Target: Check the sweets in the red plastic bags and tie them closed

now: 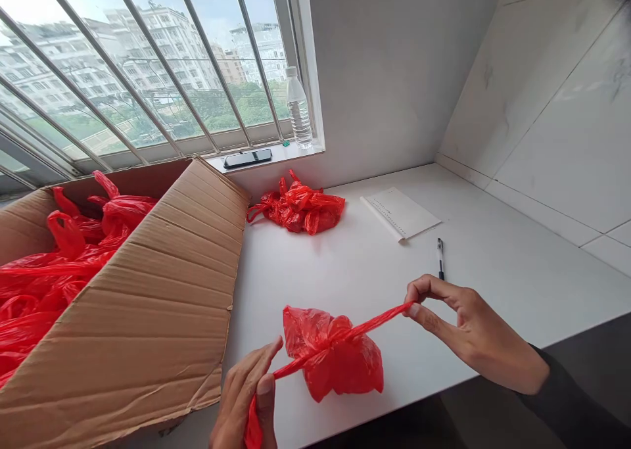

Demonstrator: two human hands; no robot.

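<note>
A crumpled red plastic bag [338, 357] lies bunched on the white table [493, 271] near its front edge. Two twisted handle strips run out from it. My left hand [249, 396] pinches the lower-left strip between thumb and fingers. My right hand [463, 327] pinches the end of the upper-right strip, pulled taut away from the bundle. Both hands are closed on the bag's strips.
A large open cardboard box [162, 298] full of loose red bags [54, 265] fills the left. A pile of knotted red bags [298, 209] lies at the back. A notepad [400, 212], a pen [440, 257], a phone [247, 158] and a water bottle [298, 107] are nearby.
</note>
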